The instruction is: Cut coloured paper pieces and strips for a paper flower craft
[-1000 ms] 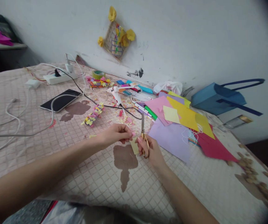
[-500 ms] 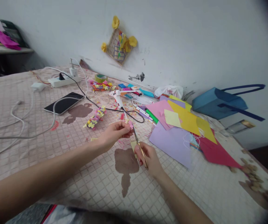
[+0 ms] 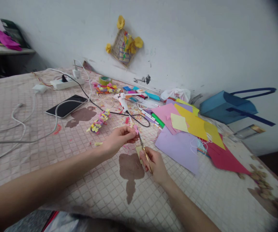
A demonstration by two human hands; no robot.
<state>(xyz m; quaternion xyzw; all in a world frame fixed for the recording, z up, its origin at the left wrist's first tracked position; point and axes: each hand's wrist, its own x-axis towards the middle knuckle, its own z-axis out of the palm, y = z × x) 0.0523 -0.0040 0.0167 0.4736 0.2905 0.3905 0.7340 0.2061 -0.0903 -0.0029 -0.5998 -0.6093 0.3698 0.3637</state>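
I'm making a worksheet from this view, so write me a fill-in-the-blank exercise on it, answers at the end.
The right hand holds a pair of ____.
The left hand pinches a small paper piece that is ____.
The body of the glue gun is mainly ____.
The bag with dark handles is ____.

Missing words: scissors; pink; white; blue.

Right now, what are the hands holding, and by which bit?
The right hand holds scissors by their gold handles; the left hand pinches a pink paper piece by its edge.
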